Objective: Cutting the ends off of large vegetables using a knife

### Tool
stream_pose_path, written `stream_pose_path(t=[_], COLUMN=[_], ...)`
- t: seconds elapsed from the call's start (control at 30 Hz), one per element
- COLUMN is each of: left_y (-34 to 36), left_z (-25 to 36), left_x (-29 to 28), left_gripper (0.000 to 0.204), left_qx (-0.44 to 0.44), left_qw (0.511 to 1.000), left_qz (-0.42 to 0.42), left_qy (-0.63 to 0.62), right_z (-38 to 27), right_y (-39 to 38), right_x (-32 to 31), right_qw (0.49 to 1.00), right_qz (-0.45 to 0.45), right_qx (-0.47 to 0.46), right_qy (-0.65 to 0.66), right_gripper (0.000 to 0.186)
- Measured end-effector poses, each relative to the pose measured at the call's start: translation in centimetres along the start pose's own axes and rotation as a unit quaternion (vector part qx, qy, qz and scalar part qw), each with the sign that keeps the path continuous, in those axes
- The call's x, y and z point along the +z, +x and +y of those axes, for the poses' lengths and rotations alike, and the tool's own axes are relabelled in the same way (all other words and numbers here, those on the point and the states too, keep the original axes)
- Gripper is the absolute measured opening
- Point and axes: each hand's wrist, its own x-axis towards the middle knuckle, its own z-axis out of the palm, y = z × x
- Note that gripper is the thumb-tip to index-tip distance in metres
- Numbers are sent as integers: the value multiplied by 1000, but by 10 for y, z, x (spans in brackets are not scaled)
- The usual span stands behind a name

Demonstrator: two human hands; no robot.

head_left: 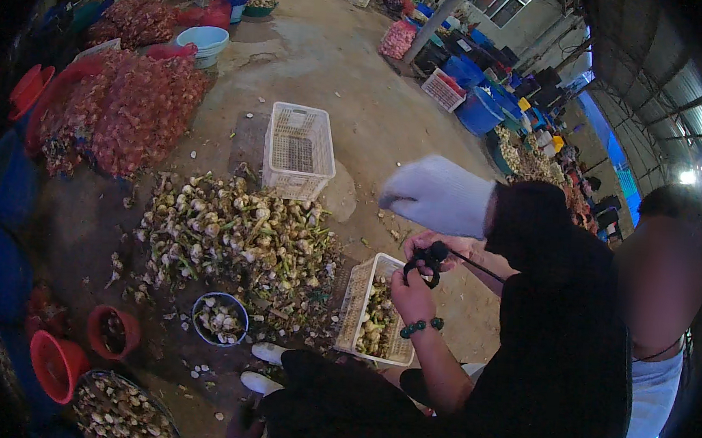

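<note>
My right hand (434, 191), in a white knit glove below a black sleeve, is raised at centre right, fingers bent together, nothing visible in them. Just below it, another person's bare hands (414, 284), one wrist wearing green beads, hold a black strap-like device (428, 261) with a dark rod or cable. That person (652, 395) leans in at the right in a light shirt. My left hand (244, 431) is low at the bottom edge beside my dark-clad legs (314, 399), dim, its fingers unclear.
A garlic pile (228, 227) lies ahead with white crates (296, 183), a garlic bowl (218, 317) and a filled crate (348, 316). Red tubs (58, 365), a basket (121, 419) and mesh sacks (114, 113) line the left. Barrels (479, 110) and a post (425, 37) stand behind.
</note>
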Motion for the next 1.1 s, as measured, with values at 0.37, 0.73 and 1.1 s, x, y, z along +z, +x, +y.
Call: stream_pose_path(t=[0.37,0.73,1.1], left_y=[33,-1,-13], left_z=[-42,-13,-4], left_x=[26,6,2], left_gripper=[53,54,47], left_qx=[190,120,151], left_qw=[981,992,987], left_qz=[38,-2,14], left_qy=[17,-39,-45], right_z=[-183,57,-131], right_y=[142,-73,-82], right_x=[12,168,154], right_qw=[968,859,970], right_qz=[79,-189,-21], right_qx=[-231,142,178], right_qy=[54,455,162], right_gripper=[13,33,14])
